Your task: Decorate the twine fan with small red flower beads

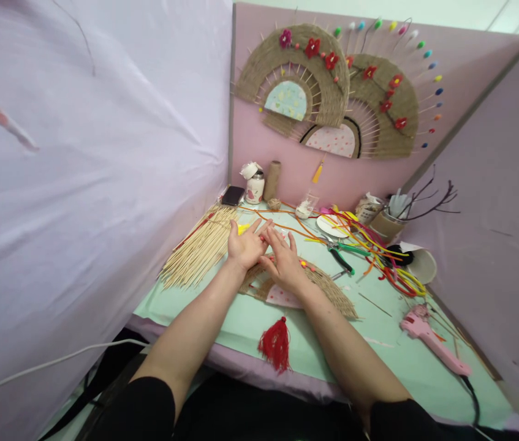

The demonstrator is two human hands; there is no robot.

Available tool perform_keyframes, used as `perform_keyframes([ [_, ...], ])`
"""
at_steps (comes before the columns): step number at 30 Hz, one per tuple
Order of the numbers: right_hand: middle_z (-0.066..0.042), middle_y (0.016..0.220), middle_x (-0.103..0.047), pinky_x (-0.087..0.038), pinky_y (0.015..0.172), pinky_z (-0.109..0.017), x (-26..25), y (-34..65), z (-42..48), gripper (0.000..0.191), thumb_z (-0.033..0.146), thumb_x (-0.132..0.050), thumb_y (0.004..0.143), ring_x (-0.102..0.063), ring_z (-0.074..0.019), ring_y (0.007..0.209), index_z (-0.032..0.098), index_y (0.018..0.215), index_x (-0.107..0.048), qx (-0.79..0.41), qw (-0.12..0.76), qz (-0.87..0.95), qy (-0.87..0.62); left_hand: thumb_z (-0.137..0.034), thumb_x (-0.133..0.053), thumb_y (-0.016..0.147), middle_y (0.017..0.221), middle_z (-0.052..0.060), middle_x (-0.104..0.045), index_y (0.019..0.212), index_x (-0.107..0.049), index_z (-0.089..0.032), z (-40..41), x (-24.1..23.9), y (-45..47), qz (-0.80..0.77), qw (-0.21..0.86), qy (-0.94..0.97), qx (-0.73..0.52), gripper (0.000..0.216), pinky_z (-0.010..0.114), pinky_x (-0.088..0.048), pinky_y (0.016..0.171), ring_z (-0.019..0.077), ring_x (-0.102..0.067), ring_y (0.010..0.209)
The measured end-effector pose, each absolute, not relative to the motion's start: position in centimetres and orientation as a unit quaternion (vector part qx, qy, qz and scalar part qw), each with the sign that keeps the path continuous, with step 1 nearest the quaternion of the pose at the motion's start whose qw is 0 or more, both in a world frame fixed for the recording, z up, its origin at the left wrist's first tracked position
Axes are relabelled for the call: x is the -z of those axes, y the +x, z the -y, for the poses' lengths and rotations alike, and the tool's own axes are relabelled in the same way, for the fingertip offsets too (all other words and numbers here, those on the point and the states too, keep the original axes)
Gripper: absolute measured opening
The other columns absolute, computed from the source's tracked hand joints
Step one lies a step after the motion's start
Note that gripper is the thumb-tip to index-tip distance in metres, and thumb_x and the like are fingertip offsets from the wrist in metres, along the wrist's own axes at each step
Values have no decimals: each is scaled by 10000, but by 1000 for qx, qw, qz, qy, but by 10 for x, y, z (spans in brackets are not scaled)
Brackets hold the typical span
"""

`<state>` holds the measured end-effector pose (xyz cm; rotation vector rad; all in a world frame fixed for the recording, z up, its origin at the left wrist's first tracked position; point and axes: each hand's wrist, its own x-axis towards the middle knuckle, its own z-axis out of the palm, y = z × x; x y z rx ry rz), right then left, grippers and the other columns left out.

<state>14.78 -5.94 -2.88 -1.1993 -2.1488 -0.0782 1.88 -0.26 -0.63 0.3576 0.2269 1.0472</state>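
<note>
My left hand [246, 246] is turned palm up with its fingers stretched out. Over its fingertips lie the fingers of my right hand [284, 262], palm down and spread; the two hands touch, and I see nothing held in either. Beneath them a twine-covered fan [333, 293] lies on the table, partly hidden by my hands and right forearm. Its pink dotted centre [278, 296] and a few small flowers show. A red tassel [276, 344] hangs from the fan's lower side near the table's front edge.
Thin bamboo sticks [199, 252] lie in a pile at left. Green-handled pliers [342, 257] and coloured pipe cleaners [392, 269] are at right, with a pink glue gun [436, 343] and its cord. A white jar [254, 187] stands behind; finished fans [328, 73] hang on the back panel.
</note>
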Motion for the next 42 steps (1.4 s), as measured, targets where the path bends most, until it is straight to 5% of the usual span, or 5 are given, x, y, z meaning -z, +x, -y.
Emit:
perform_keyframes([
  [12,-119,1507,-401,-86,1174,-531,34,148,57,694,395,-363,973,-267,-205,1440,215,1540,-4,-75,400,821,-401,-556,-277,933,1227,218,-625,1206,-569,-92,2,20,34,-149,843,138,-497,612,403,-502,952,271,-591,1177],
  [22,-110,1422,-516,-48,1177,-552,28,152,61,653,384,-410,956,-410,-231,1366,219,1528,-143,7,350,839,-416,-694,-239,874,1406,193,-495,1310,-488,-188,1,13,21,-91,852,111,-503,713,507,-477,958,318,-489,1292],
  [29,-135,1493,-417,-81,1169,-563,28,152,61,674,412,-407,951,-306,-249,1423,191,1529,-139,22,329,841,-428,-723,-249,851,1385,169,-513,1283,-500,-244,7,7,22,-88,860,122,-488,691,580,-448,956,338,-480,1291],
  [33,-123,1416,-520,-73,1171,-557,29,151,61,658,376,-415,954,-398,-233,1373,209,1526,-135,26,344,839,-422,-735,-227,847,1358,167,-533,1245,-522,-246,4,7,17,-90,842,121,-517,696,556,-481,915,334,-497,1274],
  [42,-132,1450,-478,-108,1175,-538,29,148,63,641,370,-421,955,-377,-228,1386,193,1518,-170,34,340,848,-405,-723,-284,845,1352,175,-536,1261,-517,-230,4,9,19,-91,853,121,-500,686,563,-457,952,331,-518,1251],
])
